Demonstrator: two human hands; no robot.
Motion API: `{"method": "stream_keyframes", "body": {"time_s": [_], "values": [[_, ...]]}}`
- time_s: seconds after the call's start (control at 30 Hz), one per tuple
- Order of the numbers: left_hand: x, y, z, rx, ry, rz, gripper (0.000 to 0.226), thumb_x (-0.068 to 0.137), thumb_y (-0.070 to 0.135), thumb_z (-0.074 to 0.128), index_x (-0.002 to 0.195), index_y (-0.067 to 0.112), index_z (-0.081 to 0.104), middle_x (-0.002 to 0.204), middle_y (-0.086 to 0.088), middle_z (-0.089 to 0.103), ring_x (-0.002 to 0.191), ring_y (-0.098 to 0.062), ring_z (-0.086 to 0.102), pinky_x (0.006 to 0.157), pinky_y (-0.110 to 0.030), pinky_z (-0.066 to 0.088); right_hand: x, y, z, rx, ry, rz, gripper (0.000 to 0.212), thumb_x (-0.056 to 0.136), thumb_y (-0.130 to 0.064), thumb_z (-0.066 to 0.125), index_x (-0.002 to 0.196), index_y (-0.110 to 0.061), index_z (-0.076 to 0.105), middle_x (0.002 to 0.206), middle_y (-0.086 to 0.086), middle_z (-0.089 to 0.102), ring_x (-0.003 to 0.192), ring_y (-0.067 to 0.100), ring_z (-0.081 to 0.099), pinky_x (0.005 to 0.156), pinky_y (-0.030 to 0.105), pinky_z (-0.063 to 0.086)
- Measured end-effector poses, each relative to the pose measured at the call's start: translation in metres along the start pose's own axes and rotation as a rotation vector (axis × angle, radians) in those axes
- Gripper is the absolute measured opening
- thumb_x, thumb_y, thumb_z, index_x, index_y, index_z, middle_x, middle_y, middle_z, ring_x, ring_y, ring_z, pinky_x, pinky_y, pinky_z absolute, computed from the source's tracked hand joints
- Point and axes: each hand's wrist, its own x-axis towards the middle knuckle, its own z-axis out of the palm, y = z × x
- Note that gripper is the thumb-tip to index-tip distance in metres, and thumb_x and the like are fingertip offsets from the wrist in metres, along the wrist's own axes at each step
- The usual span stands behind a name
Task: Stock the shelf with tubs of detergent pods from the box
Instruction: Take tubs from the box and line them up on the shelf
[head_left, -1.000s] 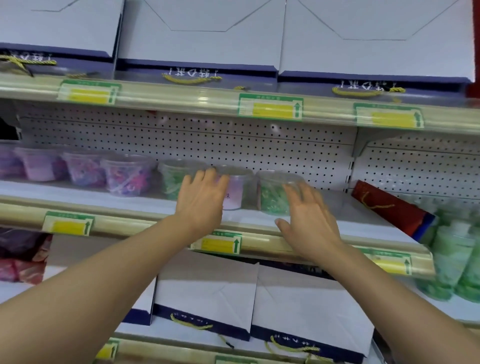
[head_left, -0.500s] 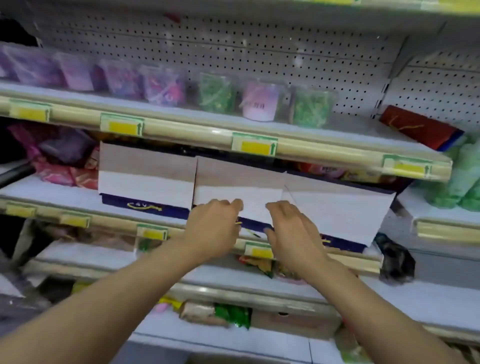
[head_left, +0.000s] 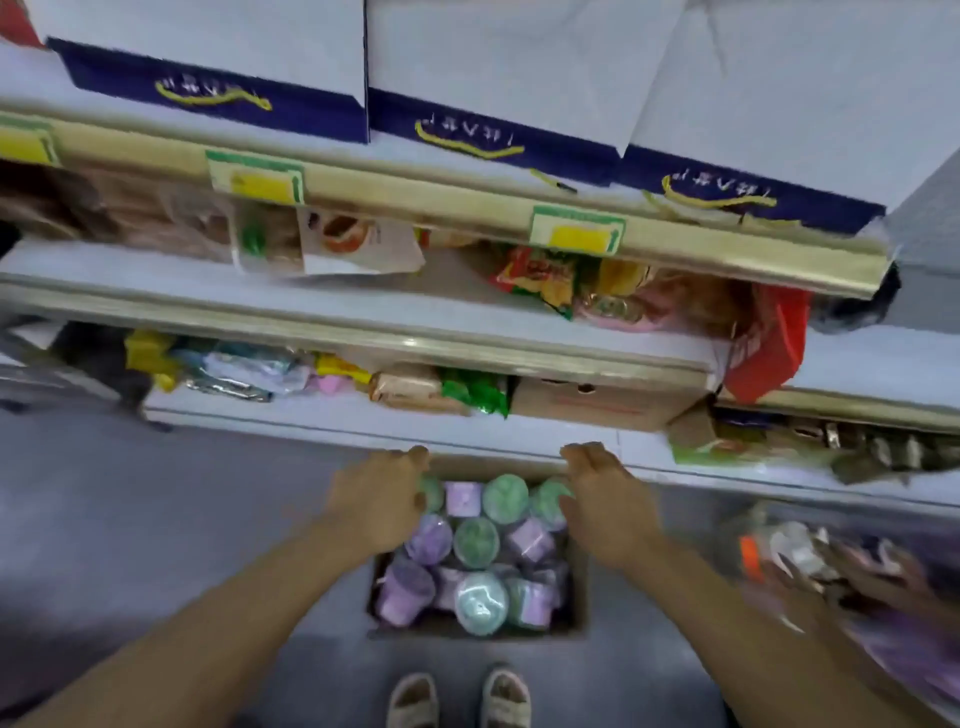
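Cardboard box (head_left: 577, 597), round translucent tubs (head_left: 477, 543); hands (head_left: 375, 506) (head_left: 605, 506) empty, fingers loose.

- Both hands leave the shelf: left hand (head_left: 376, 501) and right hand (head_left: 605, 504) now reach, empty, over the box (head_left: 475, 631) of tubs (head_left: 477, 540)
- View tilts to the floor

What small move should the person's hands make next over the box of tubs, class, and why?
Probably lower both hands and close each on a tub. The left hand and right hand hover open and empty above the cardboard box on the floor, nearest the green tub and purple tub in the far row.
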Motion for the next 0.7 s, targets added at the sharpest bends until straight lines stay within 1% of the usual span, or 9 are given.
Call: {"method": "stream_keyframes", "body": {"time_s": [0.1, 0.2, 0.3, 0.37, 0.47, 0.6, 0.7], "values": [[0.004, -0.012, 0.056, -0.023, -0.11, -0.065, 0.037, 0.088, 0.032, 0.049, 0.124, 0.025, 0.046, 0.126, -0.006, 0.059, 0.117, -0.028, 0.056, 0.089, -0.035, 0.046, 0.009, 0.022, 0.055, 0.065, -0.067, 0.069, 0.047, 0.086, -0.017, 0.052, 0.131, -0.015, 0.041, 0.132, 0.01, 0.044, 0.12, 0.029, 0.049, 0.089, 0.038, 0.045], [0.011, -0.017, 0.112, -0.076, -0.2, -0.137, 0.042, 0.083, 0.04, 0.047, 0.121, 0.023, 0.048, 0.121, -0.008, 0.061, 0.113, -0.03, 0.057, 0.087, -0.035, 0.047, 0.023, 0.04, 0.11, 0.14, -0.125, 0.101, 0.04, 0.086, -0.02, 0.052, 0.125, -0.013, 0.045, 0.126, 0.014, 0.048, 0.114, 0.035, 0.053, 0.086, 0.041, 0.047], [0.022, -0.015, 0.178, -0.109, -0.226, -0.186, 0.039, 0.089, 0.033, 0.05, 0.126, 0.022, 0.047, 0.123, -0.007, 0.06, 0.112, -0.03, 0.058, 0.087, -0.036, 0.048, 0.037, 0.055, 0.172, 0.131, -0.181, 0.101, 0.043, 0.088, -0.022, 0.051, 0.13, -0.013, 0.043, 0.129, 0.016, 0.047, 0.12, 0.035, 0.048, 0.089, 0.039, 0.044], [0.031, -0.01, 0.224, -0.129, -0.254, -0.215, 0.043, 0.09, 0.033, 0.052, 0.131, 0.024, 0.044, 0.13, -0.003, 0.056, 0.118, -0.027, 0.055, 0.09, -0.034, 0.047, 0.046, 0.065, 0.214, 0.154, -0.207, 0.108, 0.046, 0.088, -0.021, 0.052, 0.133, -0.013, 0.042, 0.132, 0.016, 0.047, 0.117, 0.035, 0.051, 0.089, 0.038, 0.044], [0.052, -0.005, 0.292, -0.167, -0.295, -0.204, 0.05, 0.089, 0.029, 0.052, 0.136, 0.023, 0.04, 0.133, -0.004, 0.052, 0.12, -0.026, 0.052, 0.092, -0.035, 0.047, 0.061, 0.087, 0.278, 0.147, -0.264, 0.123, 0.05, 0.09, -0.024, 0.054, 0.136, -0.013, 0.04, 0.136, 0.015, 0.046, 0.119, 0.034, 0.05, 0.088, 0.035, 0.044], [0.087, -0.006, 0.379, -0.304, -0.328, -0.222, 0.061, 0.081, 0.026, 0.056, 0.138, 0.021, 0.036, 0.126, -0.007, 0.058, 0.112, -0.029, 0.057, 0.088, -0.042, 0.051, 0.081, 0.121, 0.363, 0.182, -0.314, 0.185, 0.047, 0.088, -0.025, 0.058, 0.13, -0.01, 0.044, 0.129, 0.014, 0.054, 0.114, 0.032, 0.054, 0.088, 0.034, 0.046], [0.113, -0.004, 0.433, -0.384, -0.328, -0.269, 0.058, 0.082, 0.028, 0.06, 0.134, 0.018, 0.038, 0.121, -0.012, 0.06, 0.108, -0.033, 0.058, 0.087, -0.045, 0.049, 0.094, 0.145, 0.424, 0.312, -0.349, 0.283, 0.05, 0.085, -0.026, 0.061, 0.128, -0.004, 0.046, 0.12, 0.018, 0.06, 0.109, 0.033, 0.058, 0.09, 0.037, 0.048]]}}
